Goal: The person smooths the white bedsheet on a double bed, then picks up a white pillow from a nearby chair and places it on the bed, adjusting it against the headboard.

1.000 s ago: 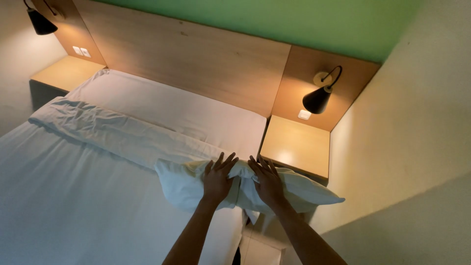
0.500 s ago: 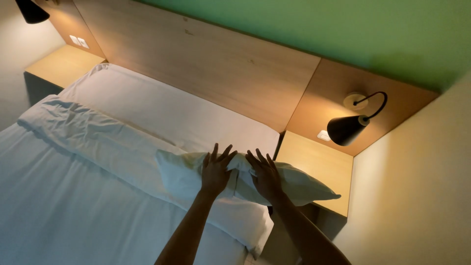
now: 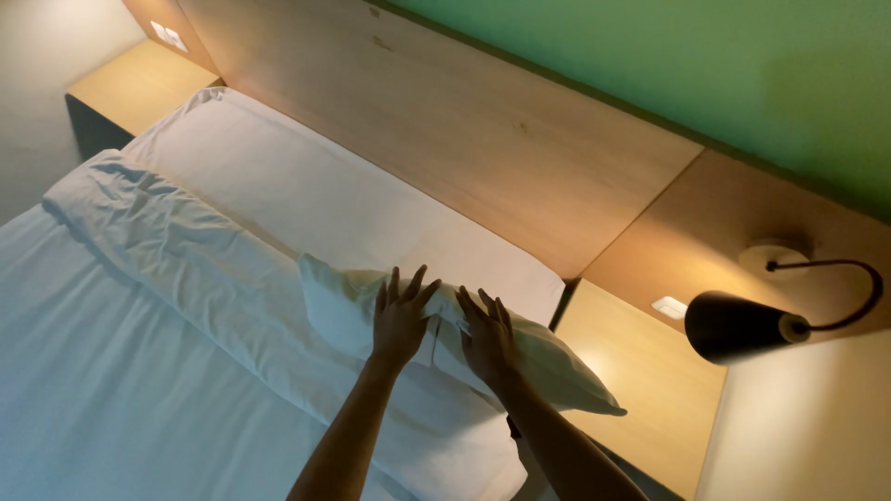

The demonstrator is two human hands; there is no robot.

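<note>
Pillow (image 3: 371, 311) now lies further up the bed (image 3: 139, 390), toward 12 o'clock vs a second ago, nearer the headboard (image 3: 483, 139). Left hand (image 3: 401, 320) & right hand (image 3: 489, 339) both flat on it, fingers spread, pressing, no grip closed. Nightstand (image 3: 640, 380) at 3 o'clock.

left hand (image 3: 401, 320) bare | right hand (image 3: 487, 339) bare | forearms unsleeved

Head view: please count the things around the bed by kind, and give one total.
Pillow under the left hand and right hand: 1
Bedside shelves: 2
Wall lamp: 1
Folded-back sheet: 1
Headboard: 1
Total: 6
</note>
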